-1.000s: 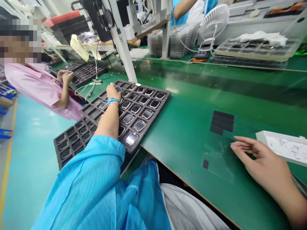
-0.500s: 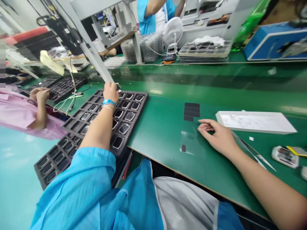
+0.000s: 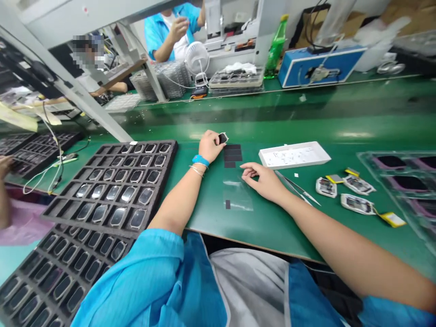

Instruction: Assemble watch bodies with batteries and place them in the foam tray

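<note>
My left hand [image 3: 209,146] pinches a small dark square device [image 3: 222,138] between its fingers, just above a strip of black rectangular pads [image 3: 233,155] on the green bench. My right hand [image 3: 265,181] lies open and holds nothing, its fingertips close to a clear film sheet [image 3: 237,196] carrying a small black pad. To the left, a black foam tray [image 3: 163,147] holds rows of glass-faced watch bodies. A second foam tray [image 3: 44,268] sits lower left, partly hidden by my blue sleeve.
Right of my hands are a white shallow tray [image 3: 293,154], tweezers [image 3: 296,188], several small circuit assemblies [image 3: 356,204] and a clear tray [image 3: 398,181]. A co-worker in blue [image 3: 163,34] stands across the bench, and another person's hand [image 3: 4,165] shows at far left.
My left hand has moved right off the foam tray, carrying the small dark device. The view has swung right, so the trays sit further left and more of the bench shows.
</note>
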{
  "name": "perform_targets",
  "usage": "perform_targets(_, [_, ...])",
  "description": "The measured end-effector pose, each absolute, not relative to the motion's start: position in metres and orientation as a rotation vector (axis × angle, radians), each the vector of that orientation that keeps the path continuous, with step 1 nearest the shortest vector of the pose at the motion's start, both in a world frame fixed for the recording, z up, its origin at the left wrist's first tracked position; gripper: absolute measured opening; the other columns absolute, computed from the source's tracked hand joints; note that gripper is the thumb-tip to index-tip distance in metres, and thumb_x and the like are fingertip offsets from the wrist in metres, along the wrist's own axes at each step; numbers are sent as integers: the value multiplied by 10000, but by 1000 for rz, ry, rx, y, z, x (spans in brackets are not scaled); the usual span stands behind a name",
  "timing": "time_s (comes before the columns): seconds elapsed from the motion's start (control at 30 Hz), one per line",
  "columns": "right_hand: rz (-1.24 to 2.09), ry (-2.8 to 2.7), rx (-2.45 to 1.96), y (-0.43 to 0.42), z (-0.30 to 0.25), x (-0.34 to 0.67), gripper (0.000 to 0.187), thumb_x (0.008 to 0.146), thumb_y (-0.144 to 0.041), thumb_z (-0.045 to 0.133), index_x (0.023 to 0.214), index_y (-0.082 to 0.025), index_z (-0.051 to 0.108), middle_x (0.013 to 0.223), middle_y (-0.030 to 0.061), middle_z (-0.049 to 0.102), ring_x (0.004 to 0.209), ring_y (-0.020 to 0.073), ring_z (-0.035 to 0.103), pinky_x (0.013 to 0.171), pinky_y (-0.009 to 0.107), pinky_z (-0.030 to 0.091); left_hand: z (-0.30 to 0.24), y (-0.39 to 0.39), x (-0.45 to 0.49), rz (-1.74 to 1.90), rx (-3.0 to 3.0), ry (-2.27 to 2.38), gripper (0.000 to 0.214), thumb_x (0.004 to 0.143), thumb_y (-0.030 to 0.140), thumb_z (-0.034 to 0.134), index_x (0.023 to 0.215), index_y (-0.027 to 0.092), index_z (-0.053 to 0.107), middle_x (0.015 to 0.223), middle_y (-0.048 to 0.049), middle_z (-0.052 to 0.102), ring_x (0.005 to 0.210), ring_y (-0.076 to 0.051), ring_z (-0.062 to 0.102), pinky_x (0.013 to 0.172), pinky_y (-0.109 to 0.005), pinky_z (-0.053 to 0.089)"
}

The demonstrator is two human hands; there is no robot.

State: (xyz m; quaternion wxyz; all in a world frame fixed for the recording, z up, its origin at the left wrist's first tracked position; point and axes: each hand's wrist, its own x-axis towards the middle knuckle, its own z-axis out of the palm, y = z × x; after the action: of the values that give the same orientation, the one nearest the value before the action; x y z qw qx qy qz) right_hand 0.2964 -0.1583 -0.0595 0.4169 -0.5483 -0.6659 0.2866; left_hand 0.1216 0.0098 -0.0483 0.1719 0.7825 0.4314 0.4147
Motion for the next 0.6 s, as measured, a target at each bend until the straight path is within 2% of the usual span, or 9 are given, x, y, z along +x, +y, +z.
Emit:
perform_targets(0.17, [780,-1707,-1357,-159,-57,301,275,822,-277,596,1079,-197,654,917,68,742,823,207,706,868,420,611,-47,9,119,1256,2105,1281,433,664,75,829,654,219,421,857,-25,603,905,-199,616,793,-326,539])
perform_targets(0.43, [793,-1731,-1398,-160,-53,302,262,830,-242,575,1071,-182,658,903,60,738,821,192,700,865,379,598,-53,-4,139,1165,2257,1028,450,639,57,859,649,208,435,841,-9,617,865,-180,618,746,-305,529])
perform_targets(0.6, [777,-1738,-1422,-160,-52,302,283,831,-234,576,1091,-172,669,922,69,741,837,195,704,863,364,597,-55,-9,142,1097,2336,911,445,651,24,838,614,197,430,919,-38,649,890,-179,646,740,-306,548])
